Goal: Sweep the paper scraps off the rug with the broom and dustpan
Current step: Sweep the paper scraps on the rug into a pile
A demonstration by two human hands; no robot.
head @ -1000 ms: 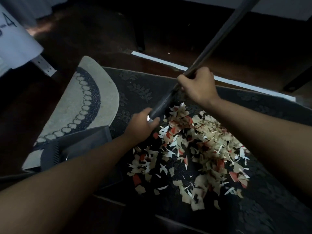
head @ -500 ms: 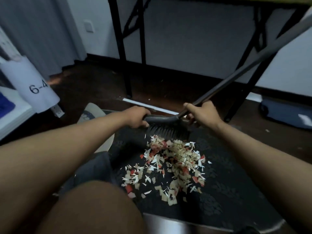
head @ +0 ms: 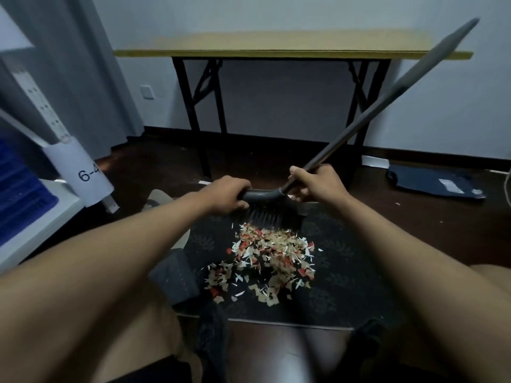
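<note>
Both hands' fingers (head: 300, 192) curled round broom (head: 272, 208), paper scraps (head: 265, 261) just below bristles

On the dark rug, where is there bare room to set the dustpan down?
Bare rug lies right of the paper scraps, up to the right forearm. Crowded: the rug's middle under scraps, the far edge where both hands hold the broom.

Folding table (head: 293, 49) against wall, wall socket (head: 146, 91), white post labelled 6-4 (head: 83, 172), blue crate (head: 16, 194)
</note>
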